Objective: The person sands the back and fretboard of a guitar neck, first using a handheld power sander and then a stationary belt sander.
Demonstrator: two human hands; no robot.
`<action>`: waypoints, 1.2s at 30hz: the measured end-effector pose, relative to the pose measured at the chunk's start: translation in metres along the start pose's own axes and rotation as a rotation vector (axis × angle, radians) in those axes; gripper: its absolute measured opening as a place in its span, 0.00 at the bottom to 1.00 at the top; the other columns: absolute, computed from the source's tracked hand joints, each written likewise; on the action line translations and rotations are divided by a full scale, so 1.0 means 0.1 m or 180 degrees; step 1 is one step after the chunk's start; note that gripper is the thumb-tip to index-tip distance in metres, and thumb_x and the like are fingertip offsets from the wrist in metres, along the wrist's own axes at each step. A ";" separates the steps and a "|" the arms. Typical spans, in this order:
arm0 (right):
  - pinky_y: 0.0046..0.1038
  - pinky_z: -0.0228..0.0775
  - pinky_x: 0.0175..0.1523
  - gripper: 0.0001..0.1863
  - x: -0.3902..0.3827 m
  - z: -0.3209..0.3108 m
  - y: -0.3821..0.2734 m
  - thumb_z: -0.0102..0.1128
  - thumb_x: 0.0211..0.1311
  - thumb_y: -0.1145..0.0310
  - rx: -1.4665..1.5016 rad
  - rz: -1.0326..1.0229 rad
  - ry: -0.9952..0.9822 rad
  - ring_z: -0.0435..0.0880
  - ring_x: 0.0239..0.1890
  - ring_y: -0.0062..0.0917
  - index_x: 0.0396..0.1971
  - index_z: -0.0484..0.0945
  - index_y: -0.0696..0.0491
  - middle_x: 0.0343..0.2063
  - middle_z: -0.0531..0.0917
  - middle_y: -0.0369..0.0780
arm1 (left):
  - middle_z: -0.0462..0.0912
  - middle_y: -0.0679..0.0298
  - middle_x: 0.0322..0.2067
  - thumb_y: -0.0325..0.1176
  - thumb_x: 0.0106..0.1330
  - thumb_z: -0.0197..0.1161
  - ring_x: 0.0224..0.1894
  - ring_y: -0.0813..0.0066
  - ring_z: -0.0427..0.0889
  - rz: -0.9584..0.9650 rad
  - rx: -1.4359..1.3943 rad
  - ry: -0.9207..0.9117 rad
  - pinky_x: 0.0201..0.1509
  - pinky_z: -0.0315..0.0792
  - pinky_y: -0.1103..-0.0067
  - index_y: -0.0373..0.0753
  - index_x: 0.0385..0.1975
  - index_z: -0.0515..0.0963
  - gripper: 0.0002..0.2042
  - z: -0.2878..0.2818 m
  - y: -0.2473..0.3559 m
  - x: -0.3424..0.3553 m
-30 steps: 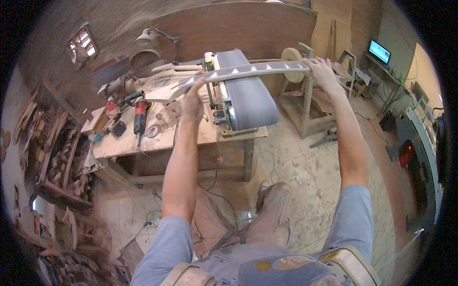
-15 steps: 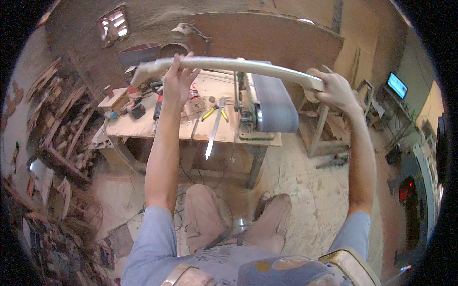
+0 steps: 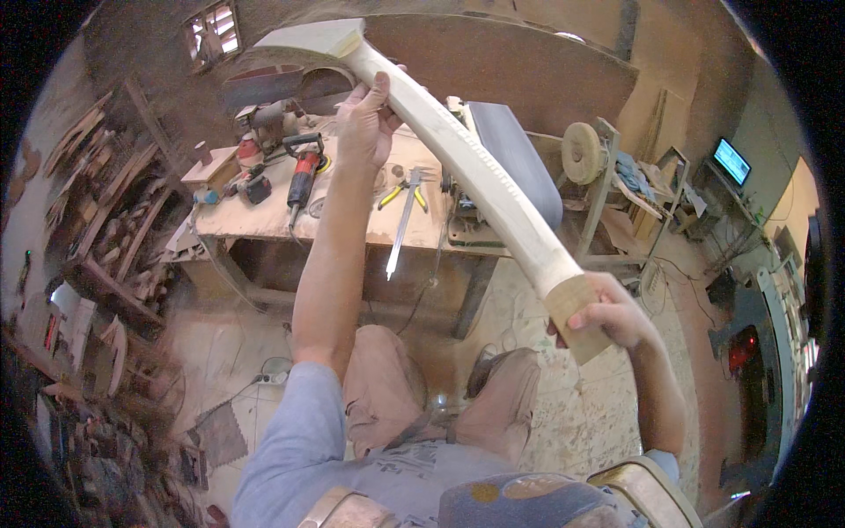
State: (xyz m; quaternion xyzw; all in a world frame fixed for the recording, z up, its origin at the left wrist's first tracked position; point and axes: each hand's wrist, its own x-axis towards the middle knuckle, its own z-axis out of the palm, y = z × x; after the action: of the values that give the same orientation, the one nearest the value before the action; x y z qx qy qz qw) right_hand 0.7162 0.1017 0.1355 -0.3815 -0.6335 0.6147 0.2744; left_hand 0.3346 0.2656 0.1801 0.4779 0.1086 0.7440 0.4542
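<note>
A long, curved piece of pale wood (image 3: pixel 475 172) slants across the view in front of me. Its far left end flares wide, and a browner block forms its near right end. My left hand (image 3: pixel 368 119) is closed around the upper part, below the flare, thumb on top. At the block end, my right hand (image 3: pixel 607 312) is wrapped around the wood, fingers partly hidden beneath. Behind the piece stands a belt sander (image 3: pixel 515 158) with a wide grey belt, partly covered by the wood.
On the workbench (image 3: pixel 255 220) lie a red-and-black power tool (image 3: pixel 305 176), yellow-handled pliers (image 3: pixel 390 195) and a metal rule (image 3: pixel 402 233) overhanging the front edge. A round wheel (image 3: pixel 584 151) is mounted on a wooden stand at right. Wood scraps fill the left shelves (image 3: pixel 114 229).
The wood has swung from nearly level to a steep slant. Its left end rose, and my right hand brought the other end down and nearer. Both hands keep hold.
</note>
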 end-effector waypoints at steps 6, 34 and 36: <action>0.27 0.77 0.44 0.28 0.11 0.51 0.49 0.68 0.47 0.70 0.0748 0.0104 -0.0117 0.84 0.38 0.24 0.51 0.75 0.61 0.37 0.84 0.40 | 0.69 0.46 0.63 0.50 0.81 0.31 0.62 0.47 0.75 -0.0034 -0.0135 0.0270 0.63 0.75 0.58 0.30 0.67 0.60 0.29 0.07 -0.14 -0.23; 0.29 0.67 0.61 0.36 0.47 1.37 1.16 0.70 0.56 0.67 0.0077 -0.0435 0.0042 0.76 0.54 0.23 0.64 0.65 0.58 0.51 0.79 0.39 | 0.79 0.53 0.40 0.58 0.78 0.31 0.36 0.60 0.83 -0.0319 -0.0547 0.0358 0.47 0.81 0.65 0.36 0.52 0.70 0.30 -0.30 -0.30 -0.31; 0.30 0.67 0.62 0.36 0.46 1.39 1.14 0.69 0.57 0.67 -0.0120 -0.0476 0.0126 0.76 0.55 0.25 0.65 0.65 0.58 0.52 0.79 0.41 | 0.77 0.57 0.33 0.56 0.79 0.33 0.30 0.63 0.82 -0.0411 -0.0599 0.0241 0.43 0.82 0.66 0.38 0.50 0.71 0.27 -0.32 -0.33 -0.30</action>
State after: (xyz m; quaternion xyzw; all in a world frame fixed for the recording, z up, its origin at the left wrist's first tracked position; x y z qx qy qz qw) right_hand 0.5936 0.0555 0.0039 -0.3502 -0.6662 0.5727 0.3248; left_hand 0.3314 0.2694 0.1252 0.3967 0.0858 0.7377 0.5395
